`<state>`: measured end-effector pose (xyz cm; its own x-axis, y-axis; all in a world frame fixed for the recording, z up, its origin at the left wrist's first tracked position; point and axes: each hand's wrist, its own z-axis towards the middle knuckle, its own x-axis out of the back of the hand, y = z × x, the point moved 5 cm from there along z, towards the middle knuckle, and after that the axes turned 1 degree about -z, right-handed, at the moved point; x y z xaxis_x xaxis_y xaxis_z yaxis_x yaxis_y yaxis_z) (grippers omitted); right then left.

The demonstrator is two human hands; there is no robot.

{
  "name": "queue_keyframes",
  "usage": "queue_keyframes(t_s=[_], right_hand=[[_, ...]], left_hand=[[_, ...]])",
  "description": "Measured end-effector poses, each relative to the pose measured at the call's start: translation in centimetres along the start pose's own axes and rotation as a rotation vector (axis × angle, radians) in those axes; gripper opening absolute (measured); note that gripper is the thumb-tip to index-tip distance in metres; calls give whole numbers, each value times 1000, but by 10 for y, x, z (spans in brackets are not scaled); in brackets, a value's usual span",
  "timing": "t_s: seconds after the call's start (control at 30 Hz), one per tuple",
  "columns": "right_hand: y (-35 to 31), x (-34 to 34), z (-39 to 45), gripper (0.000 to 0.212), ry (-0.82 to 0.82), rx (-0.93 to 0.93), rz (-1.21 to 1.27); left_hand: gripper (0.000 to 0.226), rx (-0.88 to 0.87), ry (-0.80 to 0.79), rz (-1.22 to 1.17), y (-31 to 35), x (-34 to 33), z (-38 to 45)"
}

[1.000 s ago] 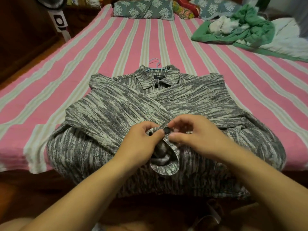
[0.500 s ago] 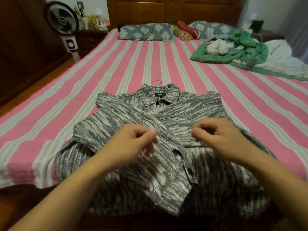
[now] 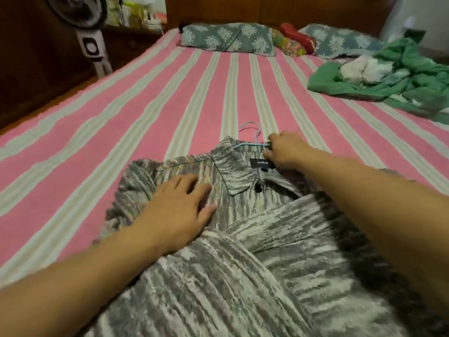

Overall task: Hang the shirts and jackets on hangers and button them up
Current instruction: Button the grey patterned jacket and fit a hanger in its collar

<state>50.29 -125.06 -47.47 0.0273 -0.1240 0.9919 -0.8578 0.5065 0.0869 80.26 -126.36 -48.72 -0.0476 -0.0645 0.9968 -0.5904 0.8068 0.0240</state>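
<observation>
A grey-and-cream streaked shirt lies front-up on the pink striped bed, its sleeves folded across the chest. A light-blue hanger sits inside the collar, with its hook poking out past the neck. My left hand rests flat, fingers spread, on the shirt's left shoulder. At the collar, my right hand has its fingers curled around the hanger's right side, just above the black neck label. A dark button shows below the collar.
A green garment pile with white cloth on it lies at the bed's far right. Patterned pillows line the headboard. A standing fan is off the bed's far left corner, beside a dark wooden floor.
Both hands left the buttons at the shirt's lower front and reached forward. The left now lies flat on the shoulder, the right has taken hold of the hanger at the collar.
</observation>
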Motion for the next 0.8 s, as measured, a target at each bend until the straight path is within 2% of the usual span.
queue_keyframes(t_s=[0.07,0.13,0.2,0.23,0.33,0.43,0.57,0.63,0.7,0.8], right_hand=[[7,-20,24,54,5,28,1],[16,-25,21,46,145,74,104],[16,-25,6,39,278,27,190],[14,-23,4,38,275,-27,201],[13,-5,0,32,123,-118,221],[10,68,-34,25,187,-40,319],[6,175,-140,26,267,141,371],[11,229,-198,19,298,144,434],[16,285,-249,16,338,165,462],[22,366,-303,22,392,253,484]], left_hand=[[57,26,42,-102,-6,-13,4],[55,13,87,-127,-7,-15,7],[52,15,113,-154,-8,-15,6],[51,24,110,-167,-8,-15,6],[52,52,25,-193,-3,-9,2],[49,126,-36,-300,6,23,-8],[46,311,215,-615,17,146,-39],[44,278,353,-670,24,224,-64],[48,147,360,-639,39,297,-91],[51,-33,233,-553,62,382,-127]])
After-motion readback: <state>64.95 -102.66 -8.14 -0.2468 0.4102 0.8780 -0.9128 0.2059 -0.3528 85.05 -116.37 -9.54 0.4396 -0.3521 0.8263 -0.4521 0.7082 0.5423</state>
